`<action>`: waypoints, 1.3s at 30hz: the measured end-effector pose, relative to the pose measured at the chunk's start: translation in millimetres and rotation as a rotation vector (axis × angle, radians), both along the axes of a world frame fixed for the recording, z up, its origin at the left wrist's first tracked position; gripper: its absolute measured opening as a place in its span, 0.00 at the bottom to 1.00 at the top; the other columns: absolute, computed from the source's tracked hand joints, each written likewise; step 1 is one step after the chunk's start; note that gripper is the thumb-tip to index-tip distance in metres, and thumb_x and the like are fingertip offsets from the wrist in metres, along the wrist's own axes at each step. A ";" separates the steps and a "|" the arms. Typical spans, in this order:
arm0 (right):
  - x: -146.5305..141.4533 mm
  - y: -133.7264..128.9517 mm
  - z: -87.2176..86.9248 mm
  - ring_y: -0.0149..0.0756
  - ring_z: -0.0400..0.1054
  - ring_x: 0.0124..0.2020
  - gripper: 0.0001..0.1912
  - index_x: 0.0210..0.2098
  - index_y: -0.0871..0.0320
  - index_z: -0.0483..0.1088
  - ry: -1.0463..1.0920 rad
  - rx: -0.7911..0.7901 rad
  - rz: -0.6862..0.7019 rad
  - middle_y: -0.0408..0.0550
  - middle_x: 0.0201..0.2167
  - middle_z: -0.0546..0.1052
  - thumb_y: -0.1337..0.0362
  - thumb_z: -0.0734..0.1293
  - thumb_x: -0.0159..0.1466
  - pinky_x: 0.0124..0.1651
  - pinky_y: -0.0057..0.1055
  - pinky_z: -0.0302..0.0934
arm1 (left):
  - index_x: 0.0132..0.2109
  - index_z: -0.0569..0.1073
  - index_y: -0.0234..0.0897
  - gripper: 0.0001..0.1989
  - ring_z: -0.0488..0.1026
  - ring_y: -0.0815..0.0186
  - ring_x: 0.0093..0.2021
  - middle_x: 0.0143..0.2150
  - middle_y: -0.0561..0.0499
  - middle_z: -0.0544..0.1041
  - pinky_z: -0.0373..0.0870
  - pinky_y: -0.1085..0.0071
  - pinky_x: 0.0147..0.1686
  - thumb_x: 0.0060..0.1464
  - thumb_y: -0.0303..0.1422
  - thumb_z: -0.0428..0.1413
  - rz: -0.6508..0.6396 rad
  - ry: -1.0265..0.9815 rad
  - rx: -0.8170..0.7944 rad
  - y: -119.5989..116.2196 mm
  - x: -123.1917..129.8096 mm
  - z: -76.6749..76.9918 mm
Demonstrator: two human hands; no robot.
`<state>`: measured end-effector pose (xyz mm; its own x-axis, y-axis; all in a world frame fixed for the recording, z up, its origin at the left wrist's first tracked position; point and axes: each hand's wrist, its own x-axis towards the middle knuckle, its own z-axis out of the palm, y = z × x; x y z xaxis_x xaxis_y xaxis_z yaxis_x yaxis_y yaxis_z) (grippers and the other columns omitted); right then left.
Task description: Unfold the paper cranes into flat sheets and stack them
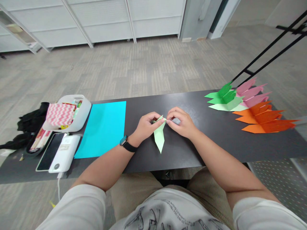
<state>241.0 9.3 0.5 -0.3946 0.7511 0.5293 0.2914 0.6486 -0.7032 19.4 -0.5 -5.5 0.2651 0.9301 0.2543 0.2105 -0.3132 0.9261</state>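
Observation:
A pale green folded paper bird (159,137) is held above the dark table in front of me. My left hand (149,125) pinches its body between thumb and fingers, near the upper end. My right hand (180,121) has thumb and forefinger closed on a small narrow tip at the bird's right side. One long pointed part of the paper hangs down toward me. The fingers hide some of the folds. A dark watch (127,143) is on my left wrist.
Folded paper birds in green (224,95), pink (255,94) and orange (261,118) stand at the right. Left lie a blue sheet (103,127), a white bin (83,111), a phone (51,150) and a white power bank (64,153) with a cable.

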 end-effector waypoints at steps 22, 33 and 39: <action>0.3 -1.0 1.8 0.38 0.74 0.39 0.05 0.37 0.51 0.75 0.004 -0.002 -0.016 0.48 0.40 0.78 0.60 0.70 0.71 0.43 0.39 0.72 | 0.40 0.81 0.38 0.14 0.78 0.63 0.41 0.39 0.49 0.82 0.75 0.66 0.44 0.64 0.46 0.65 -0.032 -0.021 0.020 2.7 -0.8 -4.3; 1.8 0.3 2.2 0.39 0.73 0.44 0.05 0.40 0.51 0.78 0.061 -0.100 0.083 0.49 0.43 0.76 0.58 0.72 0.70 0.45 0.38 0.73 | 0.40 0.85 0.44 0.09 0.84 0.61 0.43 0.39 0.50 0.88 0.75 0.57 0.55 0.66 0.42 0.65 0.062 0.125 0.428 0.4 -2.7 0.1; 3.9 2.2 2.1 0.38 0.74 0.43 0.10 0.38 0.52 0.80 0.125 -0.206 0.093 0.49 0.45 0.75 0.53 0.74 0.69 0.47 0.38 0.74 | 0.40 0.85 0.45 0.09 0.84 0.62 0.42 0.39 0.51 0.88 0.74 0.57 0.56 0.68 0.42 0.64 0.062 0.172 0.484 0.9 -3.3 -0.8</action>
